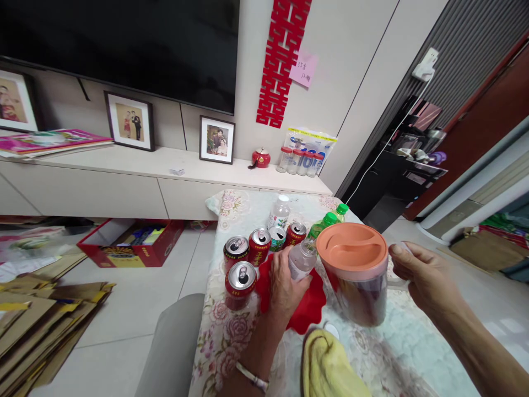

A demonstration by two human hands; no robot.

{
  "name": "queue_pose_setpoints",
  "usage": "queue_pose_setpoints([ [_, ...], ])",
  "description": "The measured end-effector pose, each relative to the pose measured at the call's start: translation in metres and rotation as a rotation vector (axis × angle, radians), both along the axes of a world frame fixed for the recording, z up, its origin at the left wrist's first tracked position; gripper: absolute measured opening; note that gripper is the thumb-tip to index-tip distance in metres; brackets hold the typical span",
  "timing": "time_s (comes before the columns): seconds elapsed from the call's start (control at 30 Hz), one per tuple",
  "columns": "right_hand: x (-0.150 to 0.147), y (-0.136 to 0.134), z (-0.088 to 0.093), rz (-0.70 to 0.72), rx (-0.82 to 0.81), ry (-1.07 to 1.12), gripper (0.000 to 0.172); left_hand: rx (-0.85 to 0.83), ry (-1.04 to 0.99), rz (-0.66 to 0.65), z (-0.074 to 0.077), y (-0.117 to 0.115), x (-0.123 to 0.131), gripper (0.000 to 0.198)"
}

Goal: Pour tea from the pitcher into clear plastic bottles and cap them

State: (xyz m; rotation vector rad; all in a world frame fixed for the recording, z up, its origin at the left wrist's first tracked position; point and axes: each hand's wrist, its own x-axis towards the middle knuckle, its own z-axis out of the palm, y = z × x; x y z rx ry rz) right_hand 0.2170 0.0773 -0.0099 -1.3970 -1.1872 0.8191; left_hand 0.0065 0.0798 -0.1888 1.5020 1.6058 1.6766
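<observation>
My left hand (285,286) is closed around a clear plastic bottle (303,256) with an uncapped mouth, over a red scalloped mat (308,314). Right beside the bottle is a clear pitcher (357,298) with an orange lid (351,245) and dark contents. At the pitcher's right side, my right hand (421,273) has its fingers closed at the handle, which is mostly hidden. Several opened drink cans (240,278) stand left of the bottle. Behind are a white-capped bottle (279,212) and two green-capped bottles (324,223). A white cap (332,330) lies near a yellow cloth (330,366).
A floral cloth covers the table (227,331). Along the wall runs a white cabinet (124,176) bearing framed photos, a red pot (260,158) and red-lidded jars (295,162). On the floor at left are a red box (136,253) and flattened cardboard (41,331).
</observation>
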Motion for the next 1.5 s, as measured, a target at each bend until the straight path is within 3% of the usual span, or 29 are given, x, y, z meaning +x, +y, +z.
queue_pose_setpoints([
  [1.5,0.0037,0.0029,-0.0009,0.009,0.013,-0.040,0.067,-0.002,-0.009,-0.004,-0.0009,0.0001,-0.0001,0.078],
])
